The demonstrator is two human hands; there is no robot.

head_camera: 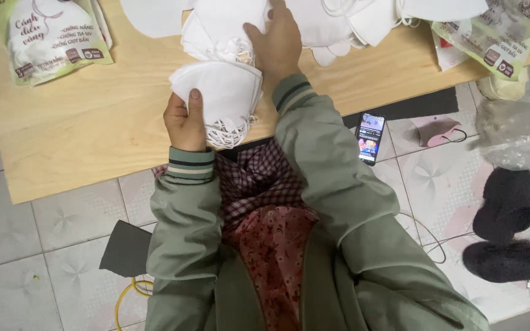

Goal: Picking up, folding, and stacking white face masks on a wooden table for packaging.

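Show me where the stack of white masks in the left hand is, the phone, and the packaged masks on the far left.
Stack of white masks (219, 92), head view, top mask's face.
Phone (372, 138), head view, lit screen.
Mask package (50, 37), head view, front of bag.

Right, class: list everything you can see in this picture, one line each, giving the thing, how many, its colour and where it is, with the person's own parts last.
board: one, pale wood, lying on the floor
stack of masks: one, white, in the left hand
loose masks: a pile, count unclear, white, top of board
packets: two, green and white, top left and top right
phone: one, black, screen lit, on the tiles by the board
pink mask: one, on the tiles, right
dark slippers: two, floor, right
yellow cable: one, floor, bottom
left hand: grips the stack
right hand: on the loose masks
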